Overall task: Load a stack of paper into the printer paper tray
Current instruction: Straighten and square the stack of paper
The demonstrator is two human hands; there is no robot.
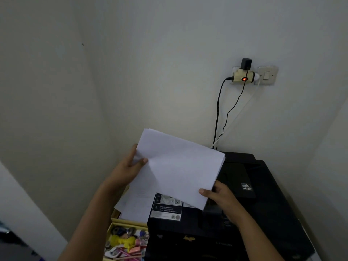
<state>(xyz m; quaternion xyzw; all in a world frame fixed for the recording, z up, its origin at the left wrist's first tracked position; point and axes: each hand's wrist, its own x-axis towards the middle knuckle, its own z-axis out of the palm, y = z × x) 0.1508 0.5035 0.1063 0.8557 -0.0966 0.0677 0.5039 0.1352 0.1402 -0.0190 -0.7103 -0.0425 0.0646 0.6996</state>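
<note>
Up above the glossy black printer point(254, 200), a thin stack of plain white paper point(178, 166) is held in the air by both bare hands, tilted so that its far left corner points toward the pale wall. The left hand point(128, 170) grips the stack's left edge, thumb lying on the top sheet and fingers curled underneath. The right hand point(222, 196) pinches the near right corner, thumb on top and the other fingers hidden below the sheets. The stack hangs over the printer's left front part and partly covers a white warning label point(166, 211) stuck on the black housing; it touches nothing but the two hands. Just left of the printer lies another loose pile of white sheets point(135, 206) on a yellow box point(116, 216), and nearer the camera an open yellow tray point(111, 236) holds mixed small trinkets. On the wall behind, a cream socket adapter point(243, 76) with a glowing red light carries a black plug, and dark cables point(218, 110) drop from it behind the printer. A white wall switch point(267, 75) sits just right of the adapter.
</note>
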